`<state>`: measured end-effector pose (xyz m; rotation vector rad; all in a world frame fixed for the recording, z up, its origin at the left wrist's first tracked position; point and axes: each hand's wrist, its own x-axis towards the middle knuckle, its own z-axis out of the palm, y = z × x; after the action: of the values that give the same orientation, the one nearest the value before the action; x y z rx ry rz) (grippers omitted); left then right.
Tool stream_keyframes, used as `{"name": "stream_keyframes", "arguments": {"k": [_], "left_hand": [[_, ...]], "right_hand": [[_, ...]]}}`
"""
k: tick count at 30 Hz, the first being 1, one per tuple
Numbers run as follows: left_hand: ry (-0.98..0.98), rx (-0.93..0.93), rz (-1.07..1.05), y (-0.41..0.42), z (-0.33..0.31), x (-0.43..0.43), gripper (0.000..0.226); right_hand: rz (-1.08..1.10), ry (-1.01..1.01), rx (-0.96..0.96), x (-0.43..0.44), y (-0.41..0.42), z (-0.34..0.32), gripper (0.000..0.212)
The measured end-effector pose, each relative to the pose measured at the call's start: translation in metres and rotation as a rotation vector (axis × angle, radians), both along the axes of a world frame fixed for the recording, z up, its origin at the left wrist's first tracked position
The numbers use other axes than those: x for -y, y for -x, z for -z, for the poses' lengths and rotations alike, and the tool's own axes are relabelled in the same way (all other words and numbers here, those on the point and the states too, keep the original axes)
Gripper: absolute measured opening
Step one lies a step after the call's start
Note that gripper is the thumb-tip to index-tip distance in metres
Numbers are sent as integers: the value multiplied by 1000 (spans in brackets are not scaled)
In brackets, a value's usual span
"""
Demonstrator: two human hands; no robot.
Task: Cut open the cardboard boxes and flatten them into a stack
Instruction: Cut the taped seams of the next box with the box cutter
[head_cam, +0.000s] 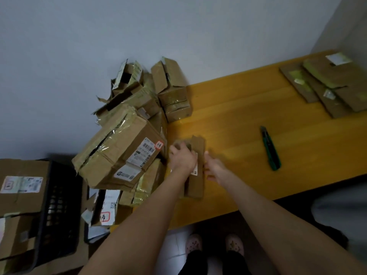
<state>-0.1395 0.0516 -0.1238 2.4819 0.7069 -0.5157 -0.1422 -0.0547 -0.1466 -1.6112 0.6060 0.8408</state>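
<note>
Left grip [183, 158] clasps small box [196, 181] on counter [238, 120], right grip [215, 168] at its side, hold unclear; likely flattening, next press flat, carry to flat stack [333, 86]; knife [271, 149] idle.

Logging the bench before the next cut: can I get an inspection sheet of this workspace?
Surface: yellow wooden table.
Job's things: small box under both hands; knife lying to its right, untouched; flat stack at far right.
Clutter: box pile at table's left end; black crate among more boxes.
Hands: left hand grips the box; right hand touches its side, grip unclear.
Cables: nothing seen.
Surroundings: grey wall; slippered feet below.
</note>
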Motion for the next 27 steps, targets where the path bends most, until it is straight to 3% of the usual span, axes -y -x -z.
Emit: {"name": "stream_keyframes", "arguments": {"k": [5,8,10,13,15,19,22,24,27], "left_hand": [[313,-47,-213,-12,7,-4,66],[433,86,-240,-18,-7,4,71],[572,227,-259,-28,-25,11,63],[908,381,-387,-45,-58,22,32],[1039,430,-444,-51,-76,31,30],[1108,391,-343,-54,-82,42,12],[1135,337,-248,-51,-72,44,42],[1077,300,-190,-53,-66,47,47],[935,245,-194,-59,-53,46,20]], "right_hand": [[130,-29,-28,18,-6,-3,60],[272,-172,-18,31,-13,-14,68],[398,-207,57,41,-24,-25,66],[555,-226,192,56,-40,-44,55],[653,-288,235,67,-46,-54,50],[768,-411,235,93,-52,-64,49],[694,-340,214,102,-57,-68,46],[649,-272,204,104,-56,-62,37],[582,-230,230,107,-49,-46,24]]}}
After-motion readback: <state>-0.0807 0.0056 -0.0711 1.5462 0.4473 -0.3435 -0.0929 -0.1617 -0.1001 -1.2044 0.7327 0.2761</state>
